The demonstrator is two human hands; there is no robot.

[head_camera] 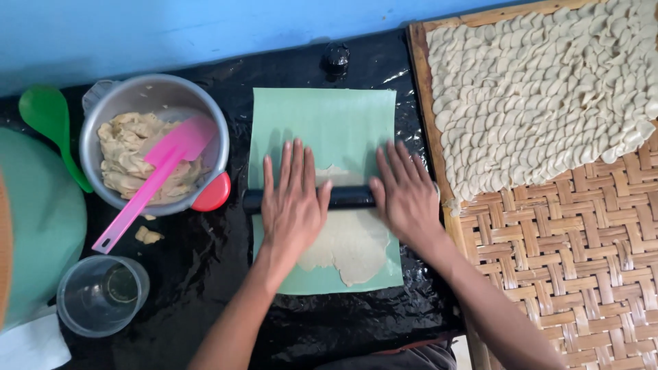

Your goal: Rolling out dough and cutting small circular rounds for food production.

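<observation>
My left hand [293, 200] and my right hand [406, 194] both lie flat, fingers stretched out and pointing far, palms pressing on a black rolling pin [351, 198] that runs left to right; neither hand is curled around it. The pin sits across a thin sheet of pale dough [351, 241], which spreads out on the near side of the pin, with a little edge showing on the far side. The dough lies on a green mat [329, 120] in the middle of the desk [205, 267], which is covered in shiny black plastic.

To the left stands a metal bowl [154, 92] with lumpy dough inside and a pink spatula [154, 179] leaning out of it toward the near left. A green spoon [46, 116] lies further left, and a clear plastic cup [103, 296] stands near the left corner. On the right, a woven bamboo tray [582, 260] carries many small dough pieces [541, 89] packed together at its far end.
</observation>
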